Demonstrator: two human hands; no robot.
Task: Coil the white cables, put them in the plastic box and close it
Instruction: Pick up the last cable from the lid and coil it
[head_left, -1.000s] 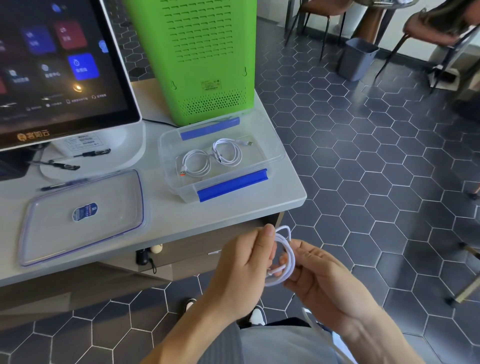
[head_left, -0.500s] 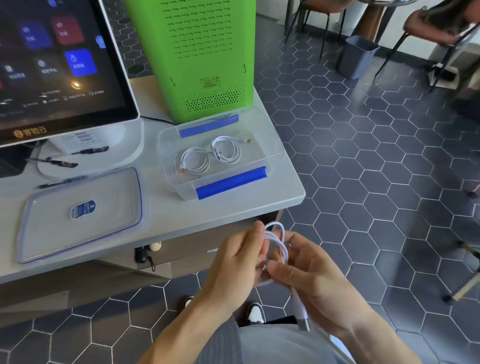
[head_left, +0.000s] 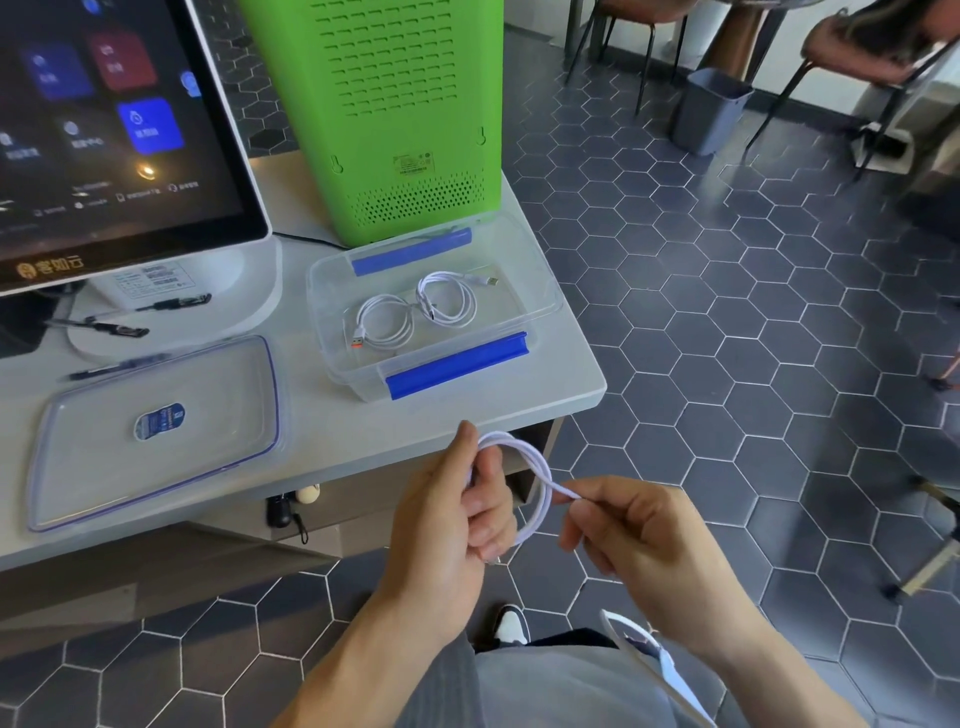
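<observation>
I hold a coiled white cable (head_left: 537, 480) in front of the table edge. My left hand (head_left: 452, 519) grips the loops of the coil. My right hand (head_left: 631, 535) pinches the cable's loose end just right of the coil. The clear plastic box (head_left: 540, 291) with blue latches stands open on the table's right corner. Two coiled white cables (head_left: 415, 312) lie inside it. The clear lid (head_left: 156, 431) with a blue label lies flat on the table to the left of the box.
A touchscreen terminal (head_left: 119, 135) on a white base stands at the back left, with pens (head_left: 104, 327) beside it. A green perforated machine (head_left: 384, 114) stands right behind the box. A grey bin (head_left: 709, 111) and chairs stand on the hexagon-tiled floor.
My right hand has pulled away to the right, drawing the cable's end out of the coil. My left hand keeps hold of the loops and has risen slightly.
</observation>
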